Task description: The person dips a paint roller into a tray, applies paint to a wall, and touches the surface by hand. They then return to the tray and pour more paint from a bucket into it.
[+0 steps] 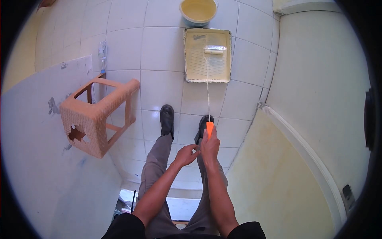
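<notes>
My right hand (210, 146) is wrapped round the orange handle (209, 130) of a paint roller. Its long thin rod reaches forward to the small roller head (214, 52), which lies in a paint tray (227, 71) coated with cream paint. My left hand (186, 155) is close beside the right one, its fingers curled near the right wrist; whether anything is between them is too small to tell. Just beyond the tray stands a round bucket (199, 10) of cream paint.
A brown plastic stool (93, 115) with a broken seat lies on its side at the left. Behind it is a clear bottle (102, 55). A white door (314, 75) is at the right. My shoes stand on the tiled floor (159, 51).
</notes>
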